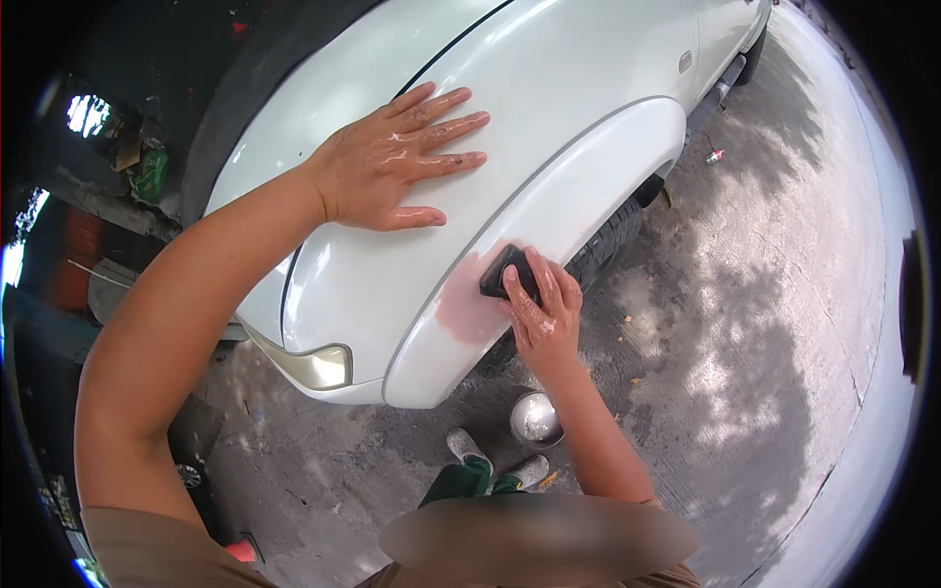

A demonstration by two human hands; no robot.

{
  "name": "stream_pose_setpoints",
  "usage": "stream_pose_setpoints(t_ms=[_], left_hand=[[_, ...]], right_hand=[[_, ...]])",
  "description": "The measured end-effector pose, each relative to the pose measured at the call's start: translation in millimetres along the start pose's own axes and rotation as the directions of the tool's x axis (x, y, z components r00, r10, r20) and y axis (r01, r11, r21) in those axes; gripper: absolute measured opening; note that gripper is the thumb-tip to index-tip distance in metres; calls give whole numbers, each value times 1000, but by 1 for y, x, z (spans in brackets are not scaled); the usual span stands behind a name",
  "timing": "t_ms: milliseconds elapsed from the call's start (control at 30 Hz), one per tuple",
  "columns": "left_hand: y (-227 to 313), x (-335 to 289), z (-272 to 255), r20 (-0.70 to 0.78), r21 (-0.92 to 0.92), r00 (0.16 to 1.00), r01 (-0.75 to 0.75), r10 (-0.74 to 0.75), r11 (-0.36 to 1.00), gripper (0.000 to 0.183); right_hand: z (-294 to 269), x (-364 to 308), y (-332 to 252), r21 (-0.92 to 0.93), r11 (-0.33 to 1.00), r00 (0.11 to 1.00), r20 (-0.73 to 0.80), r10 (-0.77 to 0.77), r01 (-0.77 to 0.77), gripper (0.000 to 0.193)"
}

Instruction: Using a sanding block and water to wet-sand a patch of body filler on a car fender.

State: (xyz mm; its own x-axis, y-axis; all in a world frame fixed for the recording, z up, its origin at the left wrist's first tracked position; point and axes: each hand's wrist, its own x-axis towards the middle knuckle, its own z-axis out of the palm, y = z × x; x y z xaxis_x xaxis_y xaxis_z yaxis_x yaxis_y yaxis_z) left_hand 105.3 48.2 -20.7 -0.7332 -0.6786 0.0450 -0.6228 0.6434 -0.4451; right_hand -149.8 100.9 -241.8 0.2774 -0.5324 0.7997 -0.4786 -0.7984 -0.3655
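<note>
My left hand [397,157] lies flat on the white car's front fender [387,269], fingers spread and skin wet. My right hand [545,312] grips a black sanding block [507,273] and presses it against the white wheel-arch flare [598,186]. Around and below the block shows a dull pink patch [469,306] on the flare. The block's face against the panel is hidden. Just beneath the flare sits the tyre [610,243].
A round metal bowl [536,419] stands on the concrete ground [676,382], close to my shoes [469,446]. The headlight [328,367] is at the car's front corner. Dark clutter with a green item [150,174] lies at the far left. A red object [243,550] is at the lower left.
</note>
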Motion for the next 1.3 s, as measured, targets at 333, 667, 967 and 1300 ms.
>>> stream_pose_setpoints(t_ms=[333, 667, 967, 1300], left_hand=[[5, 1, 6, -4, 41, 999, 39, -39, 998, 78], [-8, -3, -3, -94, -142, 984, -164, 152, 976, 67], [-6, 0, -2, -20, -136, 995, -101, 100, 986, 68], [-3, 3, -3, -7, -118, 994, -107, 107, 987, 67]], right_hand=[[0, -1, 19, -2, 999, 999, 6, -45, 45, 52], [5, 12, 22, 26, 998, 998, -24, -62, 63, 52], [5, 41, 13, 9, 997, 997, 1, -82, 82, 55], [0, 43, 22, 15, 996, 996, -1, -84, 84, 57]])
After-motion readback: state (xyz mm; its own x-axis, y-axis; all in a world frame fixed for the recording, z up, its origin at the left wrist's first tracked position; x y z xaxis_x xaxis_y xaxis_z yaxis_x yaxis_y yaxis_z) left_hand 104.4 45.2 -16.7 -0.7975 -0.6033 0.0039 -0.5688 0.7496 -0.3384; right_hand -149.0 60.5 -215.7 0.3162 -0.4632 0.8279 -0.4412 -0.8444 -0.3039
